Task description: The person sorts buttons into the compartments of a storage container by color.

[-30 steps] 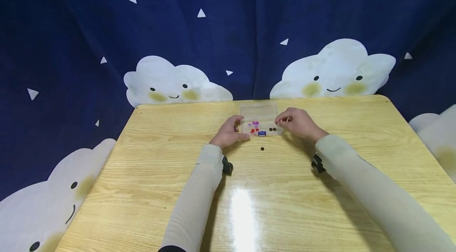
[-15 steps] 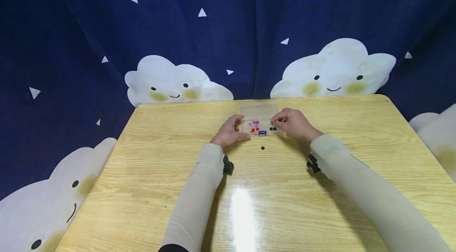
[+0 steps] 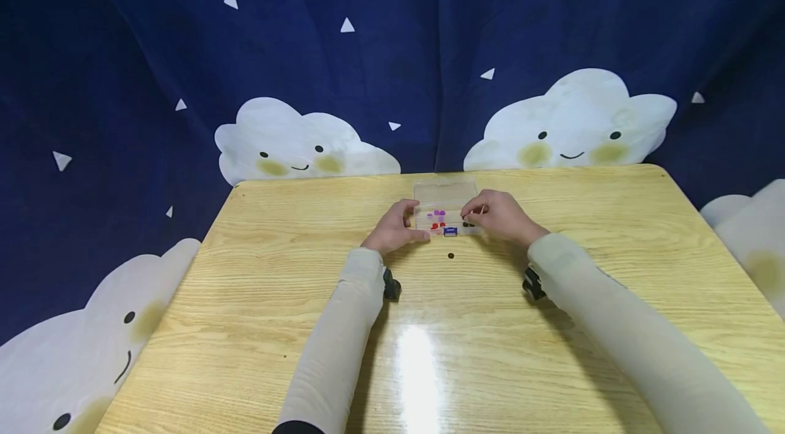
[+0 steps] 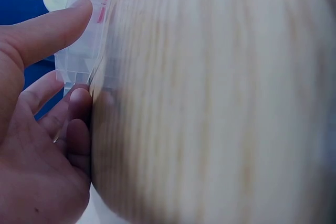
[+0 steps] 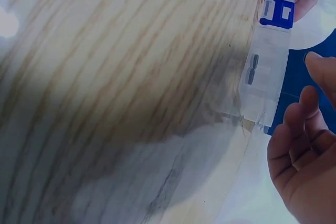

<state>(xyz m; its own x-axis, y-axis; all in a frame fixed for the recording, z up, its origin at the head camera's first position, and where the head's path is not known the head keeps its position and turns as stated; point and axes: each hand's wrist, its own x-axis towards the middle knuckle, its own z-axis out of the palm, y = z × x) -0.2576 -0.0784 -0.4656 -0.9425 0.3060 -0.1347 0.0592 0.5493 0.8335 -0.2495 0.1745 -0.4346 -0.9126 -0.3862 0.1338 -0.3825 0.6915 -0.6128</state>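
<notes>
A clear plastic box [image 3: 423, 221] with a raised lid [image 3: 444, 194] and a blue latch [image 3: 450, 231] sits at the table's far side. My left hand [image 3: 392, 228] holds its left end, thumb along the front wall [image 4: 79, 51]. Over the right compartment, my right hand [image 3: 499, 214] pinches a small dark disc [image 5: 306, 56] between thumb and fingers, mostly hidden. Dark discs [image 5: 252, 69] lie inside below it. Red discs [image 3: 435, 225] and purple discs [image 3: 439, 213] show in other compartments.
One loose dark disc [image 3: 450, 255] lies on the wooden table [image 3: 276, 270] in front of the box. A dark blue curtain [image 3: 392, 45] with printed clouds hangs just behind the table's far edge. Black wrist mounts [image 3: 391, 284] sit under both forearms.
My right hand has moved left and slightly down, from the box's right end to above the dark discs, still pinching its disc. The left hand stays on the box.
</notes>
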